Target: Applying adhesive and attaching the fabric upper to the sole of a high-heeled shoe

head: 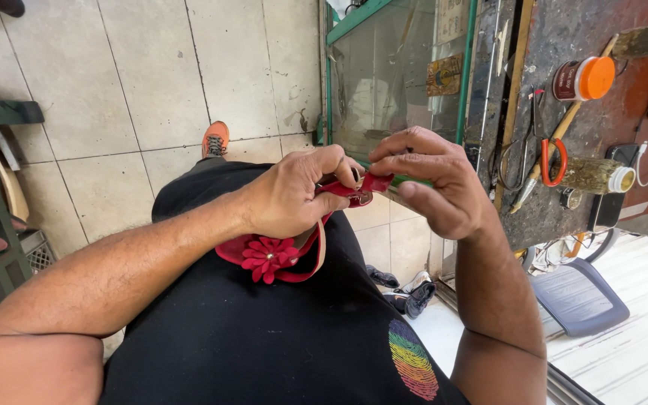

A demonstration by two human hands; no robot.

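A red sandal (279,262) with a red flower ornament (268,257) rests on my lap against my black shirt. My left hand (290,196) grips its upper part, thumb and fingers closed around the strap end. My right hand (433,180) pinches the red strap (373,184) between thumb and fingertips, right beside the left hand. A small dark buckle shows between the two hands. Most of the sandal's sole is hidden under my left hand.
A worn workbench (586,45) stands at right with an orange-capped jar (583,79), orange-handled scissors (549,161), a wooden stick, a cylindrical bottle (598,175) and a phone. A green-framed glass cabinet (391,75) stands ahead. Tiled floor and my orange shoe (215,139) lie at left.
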